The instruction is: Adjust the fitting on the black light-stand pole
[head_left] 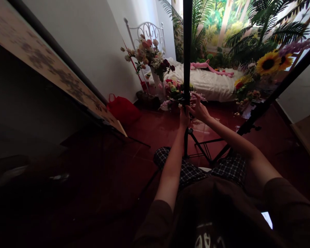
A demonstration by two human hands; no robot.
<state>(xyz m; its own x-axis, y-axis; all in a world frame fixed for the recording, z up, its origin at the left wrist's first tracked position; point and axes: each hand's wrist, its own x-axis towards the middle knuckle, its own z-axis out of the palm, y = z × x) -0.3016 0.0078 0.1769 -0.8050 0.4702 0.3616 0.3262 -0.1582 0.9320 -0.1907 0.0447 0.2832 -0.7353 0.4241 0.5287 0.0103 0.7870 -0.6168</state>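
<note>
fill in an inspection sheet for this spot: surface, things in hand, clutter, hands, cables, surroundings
Surface: red tiled floor, shiny near the flowers, very dark at lower left
Things in hand: upright black pole; another black pole slants at the right
Clutter: red bag by the wall; pink toy on a white cloth
Hands: left hand around the upright pole; right hand beside it, fingers partly spread, contact unclear
Cables: nothing seen, though the dark areas cannot be checked
Surroundings: metal chair behind vase flowers, sunflowers at right, patterned panel at left
</note>
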